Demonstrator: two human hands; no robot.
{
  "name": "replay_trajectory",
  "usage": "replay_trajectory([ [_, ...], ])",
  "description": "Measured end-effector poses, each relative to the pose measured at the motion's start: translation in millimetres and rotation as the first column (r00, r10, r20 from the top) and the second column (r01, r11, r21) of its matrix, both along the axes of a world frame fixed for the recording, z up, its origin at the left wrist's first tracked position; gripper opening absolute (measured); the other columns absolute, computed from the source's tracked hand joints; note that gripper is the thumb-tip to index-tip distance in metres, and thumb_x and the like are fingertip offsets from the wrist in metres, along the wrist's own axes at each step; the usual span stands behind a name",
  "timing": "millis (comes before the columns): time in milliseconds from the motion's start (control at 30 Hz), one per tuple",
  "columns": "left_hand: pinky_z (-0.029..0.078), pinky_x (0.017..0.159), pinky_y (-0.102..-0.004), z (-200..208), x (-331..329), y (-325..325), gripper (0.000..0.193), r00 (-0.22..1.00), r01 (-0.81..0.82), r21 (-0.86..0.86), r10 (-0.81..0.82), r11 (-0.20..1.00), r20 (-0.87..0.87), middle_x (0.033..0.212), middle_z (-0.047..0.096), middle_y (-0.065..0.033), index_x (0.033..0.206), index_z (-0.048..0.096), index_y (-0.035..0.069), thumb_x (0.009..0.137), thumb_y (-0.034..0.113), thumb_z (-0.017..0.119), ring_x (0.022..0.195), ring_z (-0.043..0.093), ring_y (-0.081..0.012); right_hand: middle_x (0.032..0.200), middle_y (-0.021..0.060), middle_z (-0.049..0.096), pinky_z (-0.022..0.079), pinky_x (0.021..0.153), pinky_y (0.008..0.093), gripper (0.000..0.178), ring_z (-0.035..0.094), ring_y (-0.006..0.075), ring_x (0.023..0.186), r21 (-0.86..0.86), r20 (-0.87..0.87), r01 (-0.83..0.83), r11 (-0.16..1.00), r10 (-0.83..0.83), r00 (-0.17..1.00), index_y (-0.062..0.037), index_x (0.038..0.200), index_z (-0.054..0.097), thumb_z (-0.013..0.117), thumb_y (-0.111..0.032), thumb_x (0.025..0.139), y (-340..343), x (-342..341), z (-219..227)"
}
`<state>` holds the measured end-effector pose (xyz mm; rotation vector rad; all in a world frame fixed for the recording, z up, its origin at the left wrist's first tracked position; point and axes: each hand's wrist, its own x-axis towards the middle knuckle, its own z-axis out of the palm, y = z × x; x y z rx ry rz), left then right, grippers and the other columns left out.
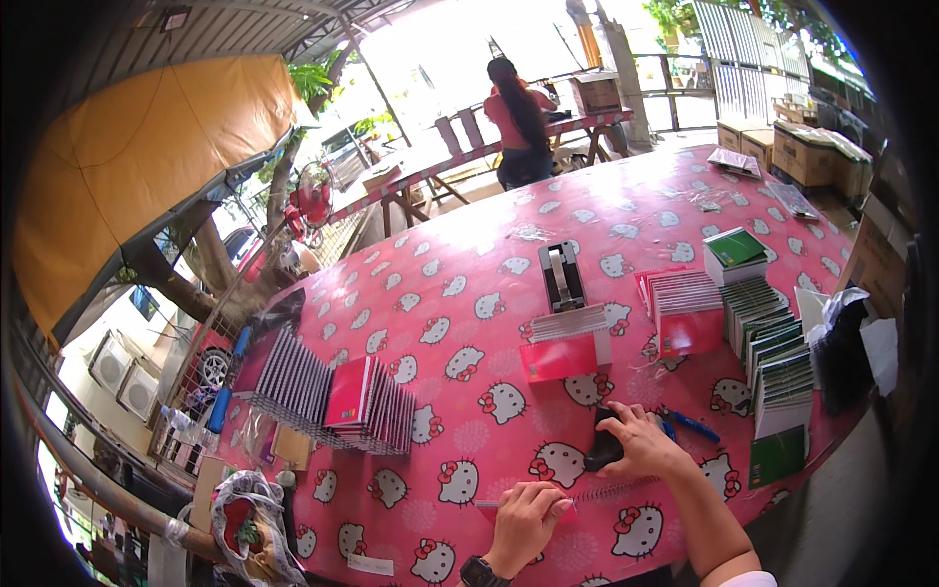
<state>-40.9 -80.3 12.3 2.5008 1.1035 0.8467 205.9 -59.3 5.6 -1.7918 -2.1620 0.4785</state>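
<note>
Tabletop [450,328], covered in pink cat-face print
Left hand [531,517]: black watch [479,570] at wrist; laid over a red-edged piece [486,509], mostly hidden
Right hand [641,442]: fingers spread, at a dark object [603,450], kind unclear; blue-handled tool [696,426] just beside
Wire coil [626,487]: lying below the right hand
Tape dispenser [560,277]: black, behind a short red-covered stack [559,359]
Notebooks, right: red stack [690,333]; long green row [768,323]
Notebooks, left: spiral-bound row [289,386], beside a second red stack [352,391]
Background: person [523,122] at a farther table; red fan [313,193]; cardboard boxes [804,155]; orange tarp [147,157]
</note>
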Motion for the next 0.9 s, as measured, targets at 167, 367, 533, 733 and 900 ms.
replay_trajectory([
  [167, 0.032, 0.091, -0.0396, 25, -1, -6, 0.021, 0.99, -0.136, 0.126, 0.138, 0.983, -0.003, 0.091, 0.065, 0.0026, 0.086, 0.066, 0.016, 0.074, 0.03, 0.076, 0.09, 0.058, -0.0168, 0.128, 0.0169, 0.049, 0.039, 0.098, 0.0429, 0.065, 0.047, 0.0313, 0.117, -0.023, -0.407, -0.112, 0.993, 0.093, 0.909, -0.0089, 0.113, 0.061, 0.08, -0.047, 0.064, 0, 1, 2],
  [367, 0.03, 0.089, -0.0382, 0, -16, 0, 0.024, 0.999, -0.043, 0.095, 0.044, 0.995, -0.008, 0.079, 0.064, 0.006, 0.08, 0.067, 0.016, 0.062, 0.022, 0.081, 0.082, 0.058, -0.0134, 0.108, 0.0088, 0.057, 0.043, 0.089, 0.0339, 0.059, 0.054, 0.0221, 0.101, -0.208, -0.816, -0.549, 0.809, 0.166, 0.553, -0.0071, 0.111, 0.064, 0.07, -0.054, 0.075, -7, -23, 3],
  [533, 0.031, 0.088, -0.0379, -4, -18, 2, 0.027, 0.998, -0.056, 0.122, 0.053, 0.991, 0.022, 0.077, 0.064, 0.0054, 0.082, 0.067, 0.016, 0.061, 0.02, 0.082, 0.078, 0.059, -0.0132, 0.104, 0.0081, 0.057, 0.042, 0.09, 0.0354, 0.056, 0.052, 0.0219, 0.105, -0.04, -0.904, -0.563, 0.825, 0.21, 0.373, -0.0092, 0.105, 0.067, 0.068, -0.056, 0.075, -5, -25, 4],
  [733, 0.031, 0.089, -0.0386, -7, -19, -3, 0.035, 0.986, -0.115, 0.053, 0.108, 0.992, 0.128, 0.078, 0.065, 0.0054, 0.087, 0.063, 0.017, 0.06, 0.023, 0.085, 0.078, 0.059, -0.0131, 0.106, 0.0099, 0.057, 0.041, 0.091, 0.0368, 0.056, 0.053, 0.0249, 0.105, -0.075, -0.878, -0.501, 0.862, 0.18, 0.443, -0.0085, 0.104, 0.067, 0.068, -0.057, 0.074, -6, -23, -2],
  [900, 0.031, 0.09, -0.038, -6, -17, -4, 0.033, 0.993, -0.095, 0.118, 0.086, 0.988, 0.079, 0.082, 0.065, 0.0066, 0.087, 0.061, 0.016, 0.066, 0.029, 0.082, 0.081, 0.06, -0.0129, 0.103, 0.009, 0.055, 0.042, 0.088, 0.0349, 0.056, 0.053, 0.0217, 0.101, -0.248, -0.643, -0.322, 0.914, 0.093, 0.76, -0.0092, 0.102, 0.068, 0.068, -0.058, 0.075, -8, -28, 5],
])
